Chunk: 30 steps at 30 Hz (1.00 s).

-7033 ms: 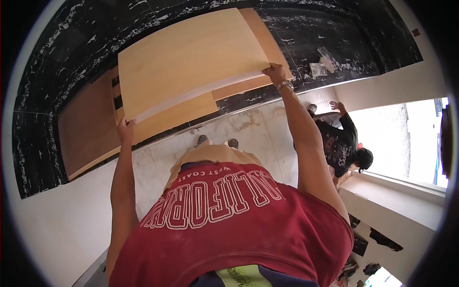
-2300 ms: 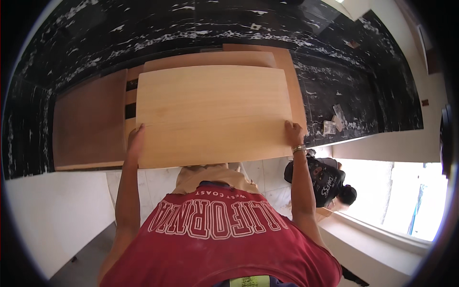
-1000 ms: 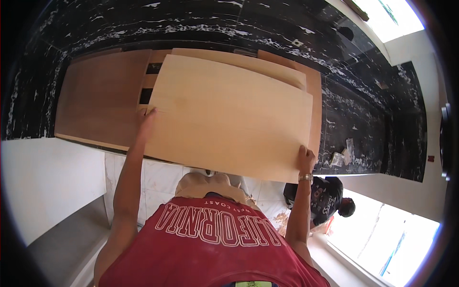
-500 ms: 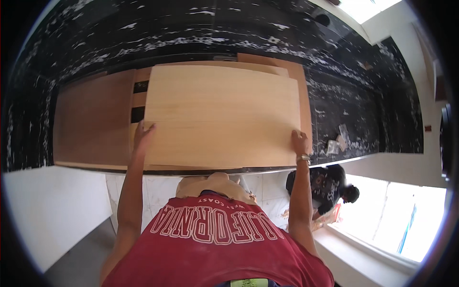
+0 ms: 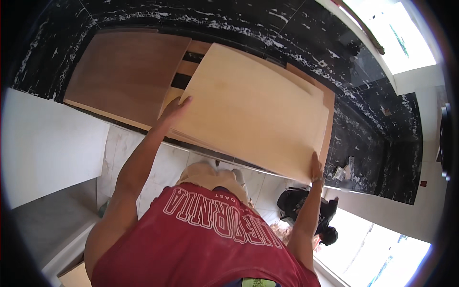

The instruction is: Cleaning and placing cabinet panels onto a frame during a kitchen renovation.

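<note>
Black marble counter (image 5: 355, 139), pale board (image 5: 253, 112) between left fingers (image 5: 175, 102), spread, and right fingers (image 5: 315, 159), grip unclear

A black, white-veined wall (image 5: 248, 29) backs the matching counter (image 5: 356, 143); daylight glares through the window (image 5: 397, 33) above pale floor tiles (image 5: 172, 161).

Looks like an unfinished interior, perhaps a kitchen, though hard to be certain: judging by a long black marble-patterned bench (image 5: 358, 136), a matching black wall (image 5: 229, 21), loose wooden boards (image 5: 253, 110) stacked on top, pale floor tiles (image 5: 169, 158) below, and a bright window (image 5: 399, 40).
</note>
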Available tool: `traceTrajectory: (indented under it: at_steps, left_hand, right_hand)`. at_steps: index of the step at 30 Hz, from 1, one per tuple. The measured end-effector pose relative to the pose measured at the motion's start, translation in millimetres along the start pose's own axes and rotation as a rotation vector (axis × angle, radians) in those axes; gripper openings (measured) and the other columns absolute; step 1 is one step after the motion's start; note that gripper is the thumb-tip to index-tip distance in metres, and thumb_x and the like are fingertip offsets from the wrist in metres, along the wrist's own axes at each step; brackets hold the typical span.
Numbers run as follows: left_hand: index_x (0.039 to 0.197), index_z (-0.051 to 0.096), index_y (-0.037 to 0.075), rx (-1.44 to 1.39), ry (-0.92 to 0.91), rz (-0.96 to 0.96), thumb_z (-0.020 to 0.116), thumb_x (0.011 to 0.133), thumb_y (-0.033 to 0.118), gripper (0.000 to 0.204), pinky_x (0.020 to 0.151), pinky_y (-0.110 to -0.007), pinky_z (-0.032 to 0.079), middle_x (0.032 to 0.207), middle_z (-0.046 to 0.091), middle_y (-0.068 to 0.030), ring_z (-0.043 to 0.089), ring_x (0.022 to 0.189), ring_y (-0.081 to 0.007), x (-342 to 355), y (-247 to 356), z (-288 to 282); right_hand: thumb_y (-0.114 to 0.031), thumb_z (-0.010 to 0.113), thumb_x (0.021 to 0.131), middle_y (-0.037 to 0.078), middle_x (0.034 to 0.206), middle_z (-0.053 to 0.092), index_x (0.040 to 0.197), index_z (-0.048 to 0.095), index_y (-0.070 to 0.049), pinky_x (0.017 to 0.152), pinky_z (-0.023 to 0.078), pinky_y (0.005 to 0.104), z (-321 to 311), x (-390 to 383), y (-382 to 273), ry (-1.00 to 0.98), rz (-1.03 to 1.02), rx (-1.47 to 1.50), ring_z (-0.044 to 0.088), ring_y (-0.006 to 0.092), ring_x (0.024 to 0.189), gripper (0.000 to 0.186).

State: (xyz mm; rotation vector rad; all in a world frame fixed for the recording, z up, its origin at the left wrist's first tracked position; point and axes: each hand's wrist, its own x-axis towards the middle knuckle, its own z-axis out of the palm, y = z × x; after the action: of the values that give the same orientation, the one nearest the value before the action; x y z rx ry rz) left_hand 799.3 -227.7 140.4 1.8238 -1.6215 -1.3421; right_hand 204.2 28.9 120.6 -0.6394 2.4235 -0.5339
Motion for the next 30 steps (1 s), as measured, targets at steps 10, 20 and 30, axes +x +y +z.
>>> traceTrajectory:
  at_steps: [10,20,30]
  left_hand:
    - [0.123,0.057,-0.002,-0.135,-0.287,0.056,0.041,0.096,0.051,0.061,0.093,-0.035,0.044,0.120,0.063,-0.0122,0.058,0.113,-0.0228,-62.7,-112.0,-74.4]
    - [0.098,0.067,-0.002,-0.136,-0.009,0.068,0.049,0.091,0.055,0.060,0.064,-0.033,0.049,0.075,0.066,-0.0076,0.063,0.070,-0.0184,-169.7,-195.5,-148.4]
    - [0.091,0.067,0.000,-0.257,0.056,-0.027,0.052,0.093,0.050,0.052,0.059,-0.032,0.047,0.075,0.064,-0.0042,0.060,0.068,-0.0127,-115.7,-310.0,-353.9]
  right_hand:
    - [-0.049,0.052,0.092,0.012,0.124,0.059,0.130,0.053,0.000,0.092,0.046,0.0327,50.3,-139.9,54.7,-0.288,0.141,0.713,0.057,0.0207,0.109,0.062]
    - [-0.058,0.050,0.090,0.009,0.068,0.064,0.092,0.068,0.003,0.061,0.047,0.0376,109.6,-274.0,52.7,-0.038,-0.084,0.224,0.059,0.0176,0.067,0.064]
    - [-0.063,0.050,0.089,0.004,0.051,0.048,0.068,0.062,0.001,0.046,0.034,0.0367,240.5,-351.8,-123.7,0.065,-0.503,0.018,0.047,0.0123,0.052,0.068]
